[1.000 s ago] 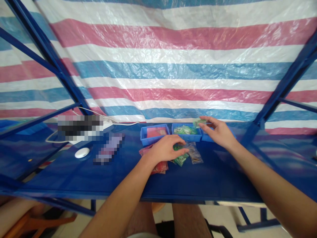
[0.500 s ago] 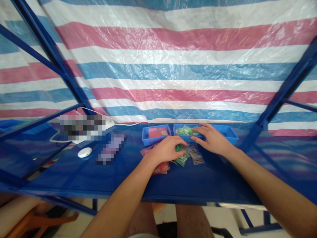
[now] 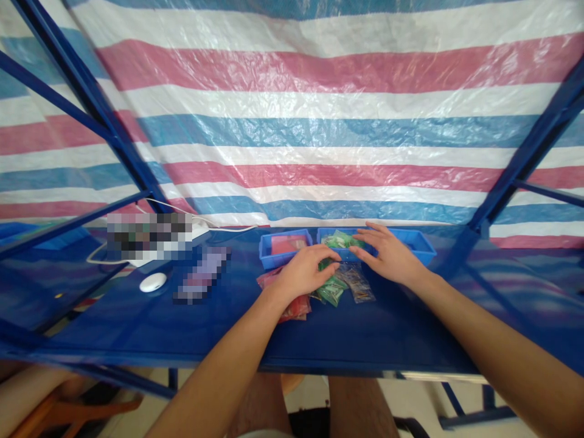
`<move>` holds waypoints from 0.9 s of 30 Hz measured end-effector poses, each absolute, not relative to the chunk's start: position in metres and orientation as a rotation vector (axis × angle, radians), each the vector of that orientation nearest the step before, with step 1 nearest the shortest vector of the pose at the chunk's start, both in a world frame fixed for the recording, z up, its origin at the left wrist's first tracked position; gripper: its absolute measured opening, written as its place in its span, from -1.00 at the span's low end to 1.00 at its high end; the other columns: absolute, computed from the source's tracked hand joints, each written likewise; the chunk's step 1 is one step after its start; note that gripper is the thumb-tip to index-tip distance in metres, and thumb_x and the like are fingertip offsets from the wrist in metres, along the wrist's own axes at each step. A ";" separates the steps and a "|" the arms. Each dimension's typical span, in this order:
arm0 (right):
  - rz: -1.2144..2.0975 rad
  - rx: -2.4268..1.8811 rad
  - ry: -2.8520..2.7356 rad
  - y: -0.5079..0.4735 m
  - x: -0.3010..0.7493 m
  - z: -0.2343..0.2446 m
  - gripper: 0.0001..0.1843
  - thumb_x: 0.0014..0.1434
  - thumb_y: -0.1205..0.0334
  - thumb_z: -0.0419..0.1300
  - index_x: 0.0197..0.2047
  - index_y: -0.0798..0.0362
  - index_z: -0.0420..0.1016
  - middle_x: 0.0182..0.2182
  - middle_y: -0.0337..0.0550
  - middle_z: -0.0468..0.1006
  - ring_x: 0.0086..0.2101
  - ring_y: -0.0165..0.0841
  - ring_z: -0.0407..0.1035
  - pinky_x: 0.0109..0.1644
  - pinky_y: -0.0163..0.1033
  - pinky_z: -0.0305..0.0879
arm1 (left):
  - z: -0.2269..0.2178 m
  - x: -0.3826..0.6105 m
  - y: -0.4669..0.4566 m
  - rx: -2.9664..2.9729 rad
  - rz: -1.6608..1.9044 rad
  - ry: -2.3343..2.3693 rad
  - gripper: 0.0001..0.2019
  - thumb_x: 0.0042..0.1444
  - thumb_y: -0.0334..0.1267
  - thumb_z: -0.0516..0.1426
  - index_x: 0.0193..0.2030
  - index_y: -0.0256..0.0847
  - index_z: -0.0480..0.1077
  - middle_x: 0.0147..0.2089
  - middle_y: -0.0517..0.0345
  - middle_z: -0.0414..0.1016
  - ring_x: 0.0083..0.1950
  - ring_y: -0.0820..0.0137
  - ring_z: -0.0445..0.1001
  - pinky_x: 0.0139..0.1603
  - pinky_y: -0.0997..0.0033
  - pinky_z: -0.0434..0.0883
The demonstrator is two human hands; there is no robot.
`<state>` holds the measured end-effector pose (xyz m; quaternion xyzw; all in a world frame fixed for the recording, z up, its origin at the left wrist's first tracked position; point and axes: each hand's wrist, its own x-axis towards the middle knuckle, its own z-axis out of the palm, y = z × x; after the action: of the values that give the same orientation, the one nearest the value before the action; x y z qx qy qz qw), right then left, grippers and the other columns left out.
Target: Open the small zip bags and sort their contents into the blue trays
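My left hand [image 3: 303,272] lies palm down on a heap of small plastic packets on the blue table [image 3: 228,322], its curled fingers pressed onto a green packet [image 3: 332,290]. Red packets [image 3: 297,306] stick out under its wrist. A clear packet [image 3: 359,286] lies just right of the green one. My right hand [image 3: 387,255] hovers with fingers stretched flat, holding nothing, over the clear packet and the front edge of the middle blue tray [image 3: 347,252], which holds green packets [image 3: 342,239].
Three blue trays stand in a row at the back: the left tray [image 3: 267,250] holds red packets, the right tray [image 3: 422,246] shows nothing inside. A white mouse [image 3: 152,281], cables and blurred items lie left. Blue frame posts and a striped tarp enclose the table.
My right hand let go of a green packet above the trays, then came down and back toward the heap. My left hand stayed on the heap.
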<state>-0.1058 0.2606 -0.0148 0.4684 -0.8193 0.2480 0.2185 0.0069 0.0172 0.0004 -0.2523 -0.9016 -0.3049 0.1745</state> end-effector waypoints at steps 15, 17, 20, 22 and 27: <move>1.104 1.634 -2.166 0.237 -0.051 -0.006 -0.74 0.37 0.06 0.26 0.07 -0.07 0.49 -0.16 -0.08 0.60 -0.13 -0.17 0.50 0.00 -0.06 0.44 | -0.002 0.003 0.015 -0.662 -0.864 -2.527 -0.78 0.38 -0.29 0.12 0.05 -0.20 0.56 0.00 -0.01 0.64 0.04 0.22 0.58 0.10 0.23 0.47; 1.169 1.628 -2.180 0.235 -0.049 -0.006 -0.75 0.32 0.06 0.32 0.00 -0.07 0.47 -0.15 -0.10 0.60 -0.13 -0.18 0.50 -0.01 -0.09 0.44 | 0.000 0.004 0.016 -0.664 -0.853 -2.518 -0.78 0.36 -0.32 0.13 0.05 -0.20 0.56 0.00 -0.01 0.64 0.04 0.23 0.58 0.11 0.23 0.46; 1.227 1.588 -2.235 0.232 -0.047 -0.006 -0.70 0.24 0.03 0.39 -0.06 -0.07 0.46 -0.18 -0.13 0.60 -0.17 -0.20 0.50 -0.04 -0.11 0.43 | 0.002 0.004 0.016 -0.650 -0.882 -2.478 -0.73 0.38 -0.35 0.10 0.13 -0.18 0.54 0.07 0.00 0.63 0.08 0.23 0.57 0.18 0.22 0.44; 1.250 1.579 -2.258 0.231 -0.048 -0.007 -0.69 0.23 0.02 0.41 -0.07 -0.06 0.47 -0.18 -0.14 0.61 -0.18 -0.20 0.51 -0.05 -0.12 0.43 | 0.003 0.005 0.018 -0.636 -0.898 -2.455 -0.69 0.38 -0.36 0.09 0.18 -0.17 0.52 0.06 0.00 0.63 0.08 0.24 0.57 0.18 0.23 0.44; 1.371 1.594 -2.273 0.226 -0.048 -0.011 -0.82 0.25 0.05 0.39 -0.23 -0.04 0.56 -0.24 -0.17 0.64 -0.22 -0.24 0.54 -0.04 -0.13 0.43 | 0.004 0.004 0.022 -0.621 -0.912 -2.435 -0.67 0.37 -0.34 0.12 0.21 -0.13 0.53 -0.03 0.02 0.62 0.00 0.25 0.58 0.10 0.24 0.46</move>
<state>-0.0484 0.2262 -0.0115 0.5146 -0.7340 0.4426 0.0225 0.0045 0.0218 0.0044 -0.2259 -0.8860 -0.3317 0.2323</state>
